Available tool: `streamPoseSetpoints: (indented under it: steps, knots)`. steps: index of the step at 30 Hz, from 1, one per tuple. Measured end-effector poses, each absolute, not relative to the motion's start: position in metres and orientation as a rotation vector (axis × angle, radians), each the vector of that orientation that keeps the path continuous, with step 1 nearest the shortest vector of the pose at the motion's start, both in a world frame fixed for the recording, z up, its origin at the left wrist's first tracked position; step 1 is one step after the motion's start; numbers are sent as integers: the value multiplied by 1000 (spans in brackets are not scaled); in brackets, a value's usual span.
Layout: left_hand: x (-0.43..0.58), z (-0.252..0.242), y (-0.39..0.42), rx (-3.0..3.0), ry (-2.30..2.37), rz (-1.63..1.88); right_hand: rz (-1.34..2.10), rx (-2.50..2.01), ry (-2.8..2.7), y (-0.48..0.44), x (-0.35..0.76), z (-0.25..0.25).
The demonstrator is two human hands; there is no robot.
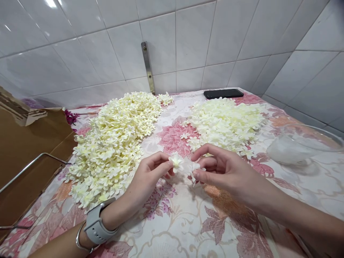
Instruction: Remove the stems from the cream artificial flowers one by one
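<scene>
Between thumb and fingers, my left hand pinches an artificial flower, white with a pale yellow centre. Just to its right, my right hand grips white flower petals by their edge. The two held pieces are close together above the table; whether they touch I cannot tell. A large heap of cream-yellow flowers lies to the left of my left hand. Behind my right hand spreads a flatter pile of whiter petal pieces, with one loose piece beside it.
A floral cloth covers the table. At the right stands a clear glass bowl with something whitish inside. A black phone lies at the back edge. On the left are a cardboard box and a bent metal wire. Tiled walls close the back and right.
</scene>
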State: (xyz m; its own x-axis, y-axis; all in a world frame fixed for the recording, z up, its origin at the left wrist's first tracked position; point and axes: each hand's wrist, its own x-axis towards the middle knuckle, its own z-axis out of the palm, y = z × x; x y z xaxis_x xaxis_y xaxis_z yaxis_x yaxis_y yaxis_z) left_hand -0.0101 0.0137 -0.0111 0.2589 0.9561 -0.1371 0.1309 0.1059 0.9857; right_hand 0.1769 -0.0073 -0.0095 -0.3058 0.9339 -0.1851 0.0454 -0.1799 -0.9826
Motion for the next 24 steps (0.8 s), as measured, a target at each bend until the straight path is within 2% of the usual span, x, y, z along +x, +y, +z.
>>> streamPoseSetpoints:
  steps: [5, 12, 16, 18, 21, 24]
  knots:
    - [-9, -10, 12, 1218, 1095, 849, 1446, -1241, -1460, -7, 179, -10]
    - [-9, -10, 15, 1226, 1150, 832, 379, -1531, -1685, 21, 206, -4]
    - [-8, -10, 13, 1225, 1140, 775, -190, -1411, -1831, 23, 208, -1]
    - [-8, -11, 10, 1251, 1111, 743, -194, -1277, -1951, 15, 200, -1]
    - [-9, -14, 6, 1326, 1058, 705, 16, -1103, -2159, 1, 186, -8]
    - [-10, -16, 2, 1478, 1065, 696, 8, -1005, -2311, -7, 177, -17]
